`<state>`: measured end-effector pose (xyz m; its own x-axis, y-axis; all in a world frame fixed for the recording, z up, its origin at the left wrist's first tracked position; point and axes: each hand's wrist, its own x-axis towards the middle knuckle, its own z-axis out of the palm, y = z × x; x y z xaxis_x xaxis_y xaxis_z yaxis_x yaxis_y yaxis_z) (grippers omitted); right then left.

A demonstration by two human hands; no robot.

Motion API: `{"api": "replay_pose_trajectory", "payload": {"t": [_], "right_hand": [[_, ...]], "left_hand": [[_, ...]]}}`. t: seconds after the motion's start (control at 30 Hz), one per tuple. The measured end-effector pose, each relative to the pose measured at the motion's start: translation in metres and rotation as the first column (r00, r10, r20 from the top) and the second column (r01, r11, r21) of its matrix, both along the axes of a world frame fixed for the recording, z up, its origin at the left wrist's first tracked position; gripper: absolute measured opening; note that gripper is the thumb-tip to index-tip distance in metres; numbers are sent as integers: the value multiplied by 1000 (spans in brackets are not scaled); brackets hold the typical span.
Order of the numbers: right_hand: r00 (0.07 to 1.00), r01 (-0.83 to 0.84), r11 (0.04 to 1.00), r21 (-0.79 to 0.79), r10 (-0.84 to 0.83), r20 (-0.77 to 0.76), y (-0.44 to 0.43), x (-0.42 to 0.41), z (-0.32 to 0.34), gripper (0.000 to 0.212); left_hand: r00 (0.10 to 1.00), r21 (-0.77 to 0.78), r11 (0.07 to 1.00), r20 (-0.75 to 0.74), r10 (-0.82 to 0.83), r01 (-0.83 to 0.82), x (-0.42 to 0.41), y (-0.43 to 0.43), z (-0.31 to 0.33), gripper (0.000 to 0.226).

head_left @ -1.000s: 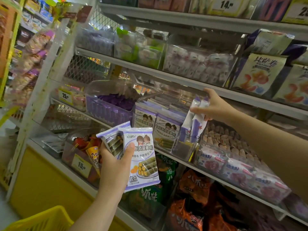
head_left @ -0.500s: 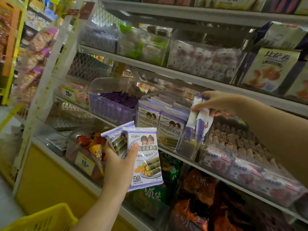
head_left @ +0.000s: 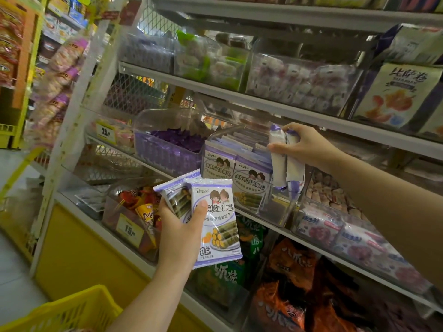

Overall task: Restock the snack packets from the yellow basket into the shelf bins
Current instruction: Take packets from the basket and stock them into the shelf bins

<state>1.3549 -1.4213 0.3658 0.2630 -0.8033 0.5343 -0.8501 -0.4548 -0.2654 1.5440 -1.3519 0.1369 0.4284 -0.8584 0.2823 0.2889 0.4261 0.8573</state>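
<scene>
At bottom left, the yellow basket (head_left: 72, 313) is cropped.

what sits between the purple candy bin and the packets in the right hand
Head view: a clear bin of upright purple-and-white snack packets stands there, between the purple candy bin and the two packets the right hand grips.

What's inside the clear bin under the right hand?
The clear bin holds rows of upright purple-white packets, two faces in front. The right hand and its held packets hide part of its right side.
</scene>
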Motion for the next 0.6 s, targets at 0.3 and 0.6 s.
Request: {"api": "replay_pose_trajectory", "payload": {"t": [0.3, 0.6], "right_hand": [[976, -110, 938, 329, 40, 212, -13, -12, 14, 69], [989, -2, 976, -216, -30, -146, -17, -22, 13, 48]], "left_hand": [[1000, -23, 1000, 2, 1, -1, 2, -5, -4, 57], [999, -23, 999, -26, -31, 31, 0, -12, -8, 54]]}}
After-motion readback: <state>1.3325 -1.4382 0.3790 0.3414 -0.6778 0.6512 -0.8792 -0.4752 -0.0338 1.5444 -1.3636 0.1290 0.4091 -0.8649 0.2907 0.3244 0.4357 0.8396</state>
